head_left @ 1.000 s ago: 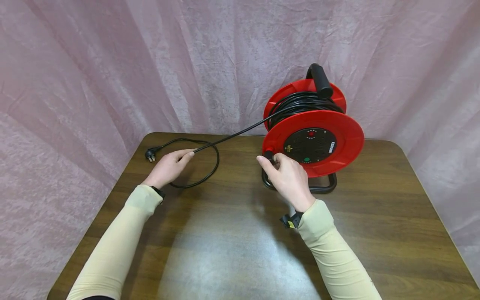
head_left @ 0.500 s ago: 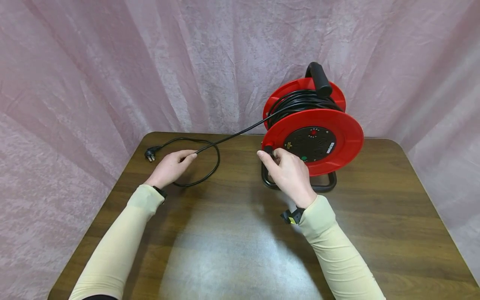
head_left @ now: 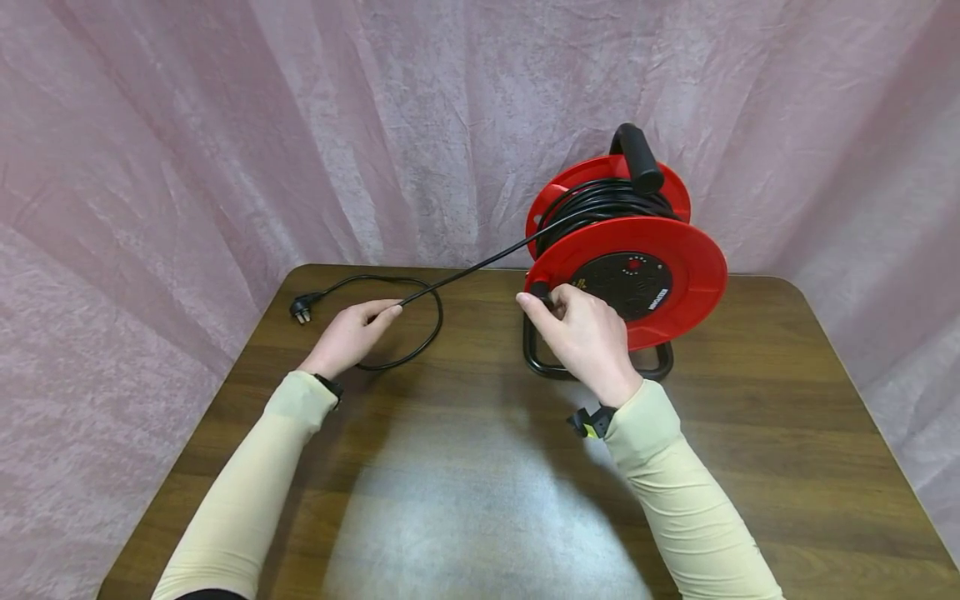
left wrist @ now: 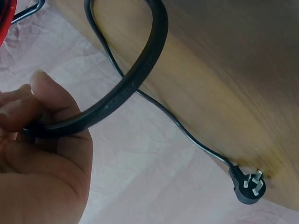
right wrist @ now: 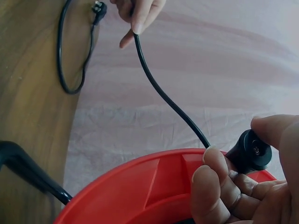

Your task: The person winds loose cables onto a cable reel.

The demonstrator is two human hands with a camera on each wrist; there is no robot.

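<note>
A red cable reel (head_left: 693, 262) with black cable (head_left: 607, 200) wound on its drum stands at the back right of the table in the head view. My right hand (head_left: 588, 337) grips the black crank knob (right wrist: 250, 151) on the rim of its near disc. To the left, my left hand (head_left: 348, 337) pinches the cable, which runs slanting up to the drum. Past that hand the cable loops over the tabletop and ends in a black three-pin plug (left wrist: 250, 188), lying with its prongs showing.
The reel rests on a black tubular stand (head_left: 551, 367) and has a black carrying handle (head_left: 637, 158) on top. A pink curtain (head_left: 450, 125) hangs behind the wooden table (head_left: 750, 417), close to its back edge.
My right hand has moved slightly up with the knob, and the near disc has turned a little clockwise. My left hand has shifted slightly right, still pinching the cable, and the loop on the table has shrunk.
</note>
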